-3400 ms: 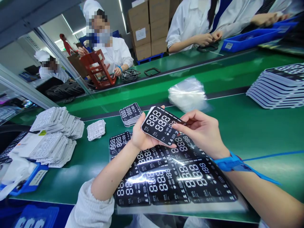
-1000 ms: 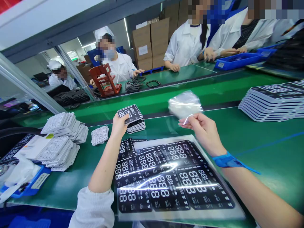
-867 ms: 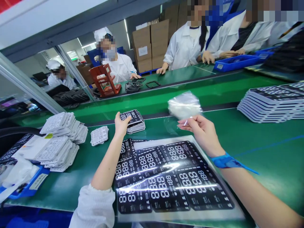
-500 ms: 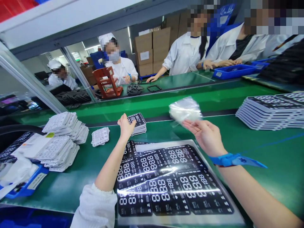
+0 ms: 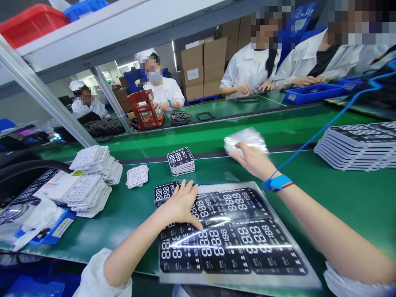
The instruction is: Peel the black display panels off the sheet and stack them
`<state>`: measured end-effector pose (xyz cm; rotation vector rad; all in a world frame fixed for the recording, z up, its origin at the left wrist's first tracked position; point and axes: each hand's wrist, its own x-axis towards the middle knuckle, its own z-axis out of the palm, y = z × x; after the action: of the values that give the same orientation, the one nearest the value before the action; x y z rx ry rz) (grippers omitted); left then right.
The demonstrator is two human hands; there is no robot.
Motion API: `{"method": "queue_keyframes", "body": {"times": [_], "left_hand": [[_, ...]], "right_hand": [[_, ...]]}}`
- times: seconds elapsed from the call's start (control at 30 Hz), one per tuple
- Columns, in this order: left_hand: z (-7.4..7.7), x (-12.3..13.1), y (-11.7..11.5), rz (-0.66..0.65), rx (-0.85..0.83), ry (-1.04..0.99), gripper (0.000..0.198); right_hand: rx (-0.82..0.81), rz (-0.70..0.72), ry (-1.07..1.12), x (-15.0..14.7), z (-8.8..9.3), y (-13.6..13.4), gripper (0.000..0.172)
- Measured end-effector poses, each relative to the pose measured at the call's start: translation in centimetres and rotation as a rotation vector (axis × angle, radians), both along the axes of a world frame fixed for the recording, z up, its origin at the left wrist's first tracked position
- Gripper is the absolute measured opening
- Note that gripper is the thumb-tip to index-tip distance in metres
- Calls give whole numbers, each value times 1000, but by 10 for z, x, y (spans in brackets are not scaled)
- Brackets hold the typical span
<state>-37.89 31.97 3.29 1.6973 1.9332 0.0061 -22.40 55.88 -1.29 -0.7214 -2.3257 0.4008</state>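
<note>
My left hand (image 5: 181, 204) lies spread, palm down, on a plastic-covered sheet of black LCD display panels (image 5: 232, 231) and holds nothing. My right hand (image 5: 252, 160) is blurred, with its fingertips at the lower edge of a clear plastic bag (image 5: 246, 140) of white contents. I cannot tell whether those fingers grip the bag. A small stack of black display panels (image 5: 181, 161) stands just beyond the sheet, nearest my left hand. A blue anti-static wrist strap (image 5: 276, 182) circles my right wrist.
White panel stacks (image 5: 89, 159) lie on the green bench at left, and a taller black-panel stack (image 5: 355, 148) lies at right. Across a green conveyor, co-workers in white coats sit beside a blue tray (image 5: 312, 94) and cardboard boxes (image 5: 198, 68).
My left hand has moved from beside the small stack down onto the panel sheet and spread flat. My right hand has moved forward to the plastic bag, which now looks blurred.
</note>
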Motion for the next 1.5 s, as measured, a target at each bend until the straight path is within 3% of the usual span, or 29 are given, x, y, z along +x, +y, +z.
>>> {"method": "queue_keyframes", "body": {"times": [0.1, 0.2, 0.3, 0.4, 0.47, 0.63, 0.7, 0.77, 0.83, 0.93, 1.0, 1.1, 1.27, 1.37, 1.5], "left_hand": [[-17, -9, 7, -19, -7, -37, 120], [-22, -10, 13, -23, 80, -72, 109], [-20, -5, 14, 14, 139, -70, 101], [-21, -4, 13, 78, 189, -72, 97], [-25, -6, 11, 111, 208, -119, 106], [-33, -12, 0, 29, 241, -290, 135], [-31, -12, -6, -44, 238, -298, 132], [-27, -16, -10, -49, 279, -280, 121], [-22, -27, -14, 124, 423, -207, 97], [-12, -62, -16, 673, 690, -6, 69], [-7, -90, -15, 923, 744, 81, 81], [-5, -122, -14, 1128, 729, 105, 89], [2, -132, -10, 1249, 662, 90, 52], [18, -121, -4, 1211, 715, 127, 66], [44, -92, 9, 964, 840, 95, 84]], "right_hand": [[-58, 261, -131, -1, 4, -40, 39], [-196, 469, -302, -2, 5, -72, 51], [-287, 473, -392, -3, 3, -85, 47], [-338, 452, -401, -6, 4, -85, 22], [-351, 438, -390, -7, 9, -85, 11], [-509, 617, -94, 15, 25, -78, 26], [-620, 586, 106, 29, 29, -70, 30], [-673, 467, 280, 39, 29, -62, 33], [-677, 357, 378, 42, 27, -57, 35], [-672, 303, 401, 39, 26, -60, 40], [-679, 327, 390, 34, 27, -65, 42], [-704, 375, 380, 28, 28, -70, 41], [-755, 393, 425, 24, 25, -71, 38], [-849, 397, 524, 21, 24, -72, 37], [-1073, 449, 655, 17, 24, -76, 39]]}}
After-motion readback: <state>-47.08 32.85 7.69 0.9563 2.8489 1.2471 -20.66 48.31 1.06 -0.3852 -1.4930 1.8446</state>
